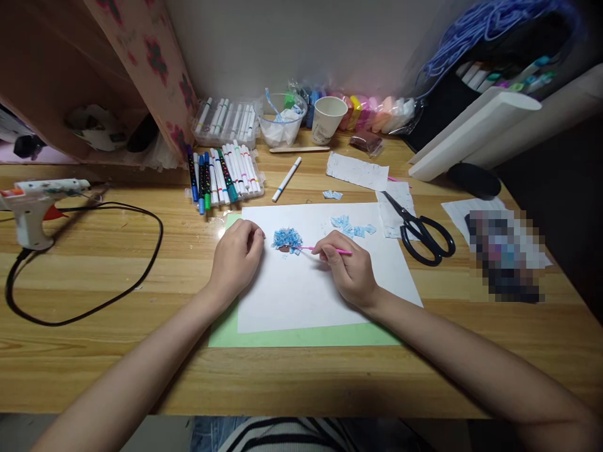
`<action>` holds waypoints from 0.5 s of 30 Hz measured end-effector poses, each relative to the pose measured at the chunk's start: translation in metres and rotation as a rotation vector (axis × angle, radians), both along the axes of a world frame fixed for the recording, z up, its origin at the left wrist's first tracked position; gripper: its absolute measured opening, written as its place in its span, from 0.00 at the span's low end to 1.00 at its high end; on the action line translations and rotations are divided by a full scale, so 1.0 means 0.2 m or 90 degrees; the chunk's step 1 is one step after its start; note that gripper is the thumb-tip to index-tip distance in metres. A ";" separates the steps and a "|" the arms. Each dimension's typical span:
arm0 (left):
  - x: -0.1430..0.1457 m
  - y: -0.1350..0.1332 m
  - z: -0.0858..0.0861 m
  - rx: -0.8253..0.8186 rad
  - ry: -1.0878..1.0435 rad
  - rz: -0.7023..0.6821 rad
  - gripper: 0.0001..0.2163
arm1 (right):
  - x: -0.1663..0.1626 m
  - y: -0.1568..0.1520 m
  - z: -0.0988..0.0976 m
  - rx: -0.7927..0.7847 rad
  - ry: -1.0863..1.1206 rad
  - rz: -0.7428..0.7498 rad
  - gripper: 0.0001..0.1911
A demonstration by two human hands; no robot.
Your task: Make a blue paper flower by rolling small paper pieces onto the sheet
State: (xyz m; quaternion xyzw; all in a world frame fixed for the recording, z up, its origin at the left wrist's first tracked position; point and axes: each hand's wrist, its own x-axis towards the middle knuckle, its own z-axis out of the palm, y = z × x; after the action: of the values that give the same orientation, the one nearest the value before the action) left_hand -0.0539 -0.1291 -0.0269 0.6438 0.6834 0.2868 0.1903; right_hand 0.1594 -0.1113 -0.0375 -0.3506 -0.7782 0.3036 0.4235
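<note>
A small mound of blue and white paper bits [287,237] with a brown patch [285,248] at its lower edge sits on a white sheet of paper [292,298]. In my right hand [346,267], thumb and fingers pinch a thin pink stick tool [342,252], whose tip reaches the mound's right lower edge. My left hand [240,251] rests on the sheet's left side, fingers curled in, nothing visible in it. Loose pale-blue paper strips [346,225] lie beyond my right hand. Under the white sheet shows a green sheet [306,336].
Black-handled scissors [419,229] lie right, partly over paper strips [358,169]. Markers [226,176] fill an open case; one marker [286,179] lies apart. Behind stand a clear bowl [280,129] and paper cup [327,119]. A glue gun [35,210] and cord occupy the left.
</note>
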 end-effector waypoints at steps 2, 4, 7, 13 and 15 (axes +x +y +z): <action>0.01 0.00 0.00 -0.001 0.014 -0.012 0.08 | 0.00 0.00 0.00 -0.005 -0.024 -0.011 0.12; 0.01 0.00 0.00 -0.003 0.020 -0.014 0.08 | 0.00 0.00 0.00 0.006 -0.046 -0.013 0.11; 0.02 0.00 0.01 -0.006 0.024 -0.015 0.09 | -0.01 0.00 0.00 0.054 -0.072 -0.001 0.09; 0.01 0.00 0.00 -0.003 0.040 -0.019 0.09 | 0.00 0.00 0.01 0.059 -0.056 -0.025 0.09; 0.01 0.00 0.00 0.000 0.046 -0.021 0.09 | 0.00 0.00 0.01 0.051 -0.041 -0.051 0.09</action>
State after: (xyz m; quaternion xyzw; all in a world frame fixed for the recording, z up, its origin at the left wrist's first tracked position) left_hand -0.0512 -0.1297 -0.0263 0.6651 0.6789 0.2604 0.1701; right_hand 0.1585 -0.1105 -0.0352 -0.3740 -0.7884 0.2430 0.4236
